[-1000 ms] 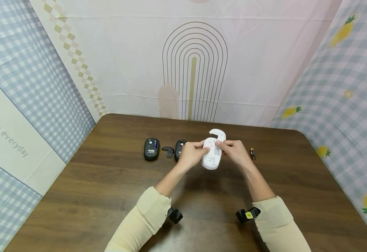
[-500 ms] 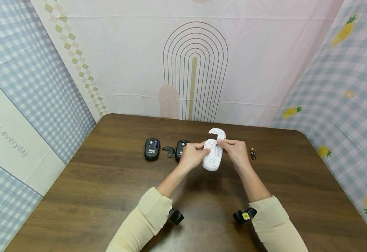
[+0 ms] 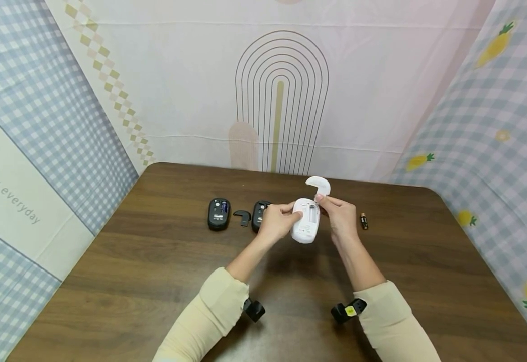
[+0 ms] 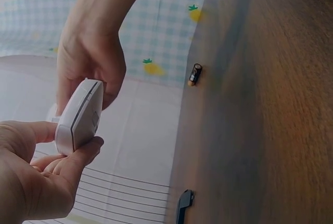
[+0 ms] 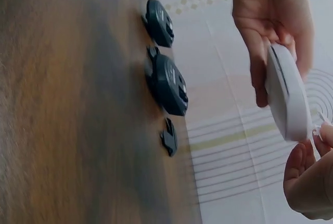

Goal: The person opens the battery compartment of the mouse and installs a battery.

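My left hand [image 3: 278, 220] grips a white computer mouse [image 3: 305, 231] by its left side, underside turned up, thumb on top and fingers beneath. An open battery slot shows along its middle. Between thumb and finger, my right hand [image 3: 341, 216] pinches a white curved battery cover [image 3: 319, 185] by its narrow tongue, just past the mouse's upper right edge. Seen from the left wrist, the mouse [image 4: 80, 117] is held up off the table. In the right wrist view the cover is mostly hidden behind the right fingers [image 5: 307, 177].
Two black mice [image 3: 218, 214] [image 3: 257, 215] lie belly up on the brown table [image 3: 154, 241], the second partly behind my left hand. Between them is a black battery cover [image 3: 242, 217]; another black cover [image 5: 169, 138] shows from the right wrist. A small battery [image 3: 363, 221] lies at right.
The right hand has drawn the white cover up and to the right, off the mouse, and the battery slot has come into fuller view. The left hand keeps its hold on the mouse.
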Demonstrator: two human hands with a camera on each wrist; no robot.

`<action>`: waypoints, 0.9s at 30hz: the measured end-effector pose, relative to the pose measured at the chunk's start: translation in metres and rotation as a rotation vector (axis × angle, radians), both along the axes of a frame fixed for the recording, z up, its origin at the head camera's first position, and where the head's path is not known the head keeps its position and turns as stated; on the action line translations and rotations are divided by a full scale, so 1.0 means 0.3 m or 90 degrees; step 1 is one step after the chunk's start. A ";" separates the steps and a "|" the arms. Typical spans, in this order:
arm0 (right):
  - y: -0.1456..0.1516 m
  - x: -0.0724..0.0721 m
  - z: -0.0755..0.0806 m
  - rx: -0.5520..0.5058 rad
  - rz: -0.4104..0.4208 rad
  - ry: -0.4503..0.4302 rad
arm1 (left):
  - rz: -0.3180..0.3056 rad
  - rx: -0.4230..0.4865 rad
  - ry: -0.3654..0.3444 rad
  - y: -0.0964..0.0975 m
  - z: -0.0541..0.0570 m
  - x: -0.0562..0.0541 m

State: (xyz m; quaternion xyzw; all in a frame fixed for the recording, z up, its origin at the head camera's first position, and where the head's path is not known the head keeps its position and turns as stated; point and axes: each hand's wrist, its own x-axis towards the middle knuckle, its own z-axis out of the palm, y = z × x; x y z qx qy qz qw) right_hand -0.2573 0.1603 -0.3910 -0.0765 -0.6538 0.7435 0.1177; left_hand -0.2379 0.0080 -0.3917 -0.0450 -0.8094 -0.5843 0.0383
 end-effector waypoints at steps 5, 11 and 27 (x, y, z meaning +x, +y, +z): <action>0.050 -0.022 -0.014 -0.035 0.007 -0.004 | 0.013 0.007 -0.010 -0.011 -0.010 -0.004; 0.108 -0.041 -0.073 0.010 0.031 -0.072 | 0.028 0.000 -0.001 -0.035 -0.013 -0.009; 0.198 -0.089 -0.225 0.087 0.079 -0.224 | 0.057 -0.010 -0.003 -0.059 -0.005 -0.013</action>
